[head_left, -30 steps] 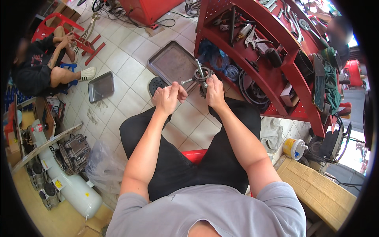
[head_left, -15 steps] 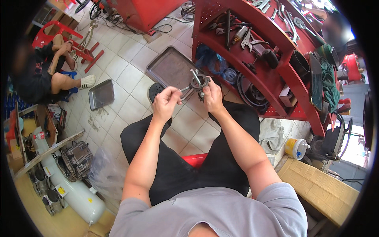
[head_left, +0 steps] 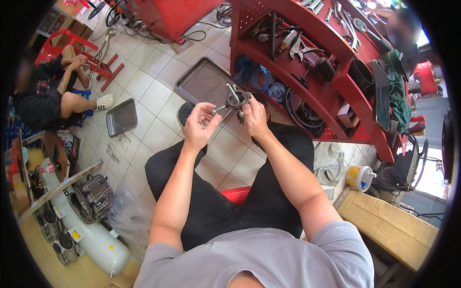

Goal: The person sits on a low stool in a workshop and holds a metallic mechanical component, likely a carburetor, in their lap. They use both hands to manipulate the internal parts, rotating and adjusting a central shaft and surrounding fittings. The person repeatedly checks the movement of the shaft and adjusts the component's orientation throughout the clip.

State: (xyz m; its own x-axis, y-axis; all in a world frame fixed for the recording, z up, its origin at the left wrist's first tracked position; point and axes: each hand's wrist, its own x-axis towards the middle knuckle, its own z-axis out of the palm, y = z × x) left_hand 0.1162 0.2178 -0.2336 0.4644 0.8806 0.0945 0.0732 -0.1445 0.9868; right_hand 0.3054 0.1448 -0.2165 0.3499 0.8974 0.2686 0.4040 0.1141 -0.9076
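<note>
My right hand [head_left: 255, 120] grips a dark, ring-shaped metal part [head_left: 236, 102] by its right side, above the floor between my knees. Several shiny metal rods or bolts stick out of the ring; one points up and away. Another metal bolt [head_left: 220, 109] reaches left from the ring, its end between the thumb and curled fingers of my left hand [head_left: 199, 127]. Some of the left fingertips are hard to make out. Below and beyond the ring lies a shallow dark metal tray [head_left: 192, 81] on the tiles.
To the right stands a red tool bench [head_left: 283, 79] with wrenches and pliers. A smaller tray [head_left: 122, 117] lies left, near a seated person [head_left: 53, 91]. A white tank [head_left: 91, 240] is at lower left, a white-yellow bucket [head_left: 360, 177] at right. Another person [head_left: 403, 31] is beyond the bench.
My left fingers have loosened and spread a little around the bolt, baring its end. The ring stays in my right hand, slightly shifted left in the picture.
</note>
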